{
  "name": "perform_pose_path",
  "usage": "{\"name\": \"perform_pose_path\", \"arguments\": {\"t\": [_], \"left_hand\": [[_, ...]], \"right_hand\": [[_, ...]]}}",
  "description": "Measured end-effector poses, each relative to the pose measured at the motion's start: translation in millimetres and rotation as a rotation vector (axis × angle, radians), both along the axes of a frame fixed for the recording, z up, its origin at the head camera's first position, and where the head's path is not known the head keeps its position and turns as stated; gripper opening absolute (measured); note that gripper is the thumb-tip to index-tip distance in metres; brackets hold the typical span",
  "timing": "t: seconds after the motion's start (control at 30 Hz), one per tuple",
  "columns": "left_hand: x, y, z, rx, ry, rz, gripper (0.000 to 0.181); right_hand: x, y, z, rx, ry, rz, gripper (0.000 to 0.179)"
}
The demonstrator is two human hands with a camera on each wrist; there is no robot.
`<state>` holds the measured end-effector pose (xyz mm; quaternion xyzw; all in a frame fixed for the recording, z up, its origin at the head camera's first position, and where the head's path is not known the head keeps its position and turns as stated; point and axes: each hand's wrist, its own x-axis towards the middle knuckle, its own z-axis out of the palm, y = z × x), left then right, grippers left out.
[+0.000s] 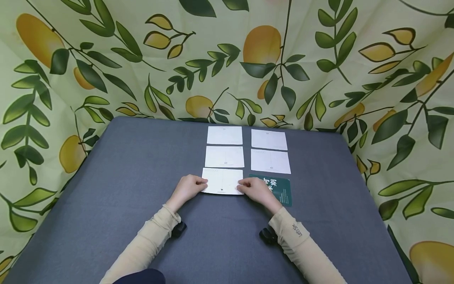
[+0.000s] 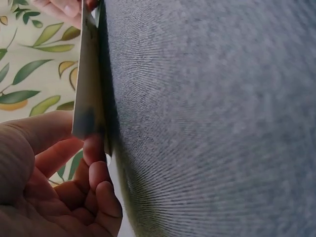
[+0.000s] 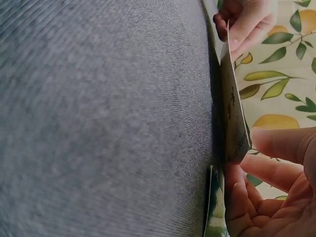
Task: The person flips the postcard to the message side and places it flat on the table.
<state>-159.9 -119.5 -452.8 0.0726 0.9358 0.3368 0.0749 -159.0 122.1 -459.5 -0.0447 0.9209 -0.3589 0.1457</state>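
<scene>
A white postcard (image 1: 222, 180) at the near end of the left column is held by both hands. My left hand (image 1: 187, 187) pinches its left edge between thumb and fingers. At the opposite edge, my right hand (image 1: 259, 191) pinches it the same way. Both wrist views show the postcard (image 2: 90, 79) (image 3: 233, 108) edge-on, its near edge raised off the cloth and dark print on its underside. Beneath the right hand and wrist lies a dark green card (image 1: 282, 192) with white lettering, partly covered by them.
Two more white postcards (image 1: 224, 156) lie beyond the held one in the left column. The right column has two white postcards (image 1: 270, 161) beyond the green card. A grey-blue cloth (image 1: 142, 157) covers the table. Behind hangs a leaf-and-fruit patterned curtain (image 1: 220, 23).
</scene>
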Motion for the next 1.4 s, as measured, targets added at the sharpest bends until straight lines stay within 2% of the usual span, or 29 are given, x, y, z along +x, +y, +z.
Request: {"name": "perform_pose_path", "arguments": {"t": [0.2,0.43,0.57,0.8,1.13,1.23,1.4], "left_hand": [[-0.6,0.4,-2.0,-0.003,-0.015,-0.011,0.024],[-1.3,4.2,0.6,-0.092,0.065,-0.043,0.017],[0.3,6.2,2.1,-0.111,0.089,-0.038,0.014],[2.7,9.5,0.2,-0.132,0.112,-0.009,0.009],[-10.1,19.0,9.1,-0.191,0.176,-0.077,0.018],[-10.9,25.5,10.7,-0.181,0.189,-0.078,0.021],[-10.3,37.1,14.5,-0.120,0.166,-0.053,0.027]], "right_hand": [[-2.0,-2.7,0.5,0.020,0.002,0.008,0.028],[-3.4,-4.8,4.3,0.076,0.022,0.065,0.027],[-2.4,-4.3,5.5,0.083,0.028,0.077,0.026],[-0.2,-1.8,5.1,0.043,-0.011,0.061,0.026],[-0.1,1.4,2.7,0.063,-0.017,0.089,0.034],[1.8,2.8,4.8,0.042,-0.015,0.075,0.035],[4.2,11.4,9.8,0.002,0.004,0.037,0.037]]}}
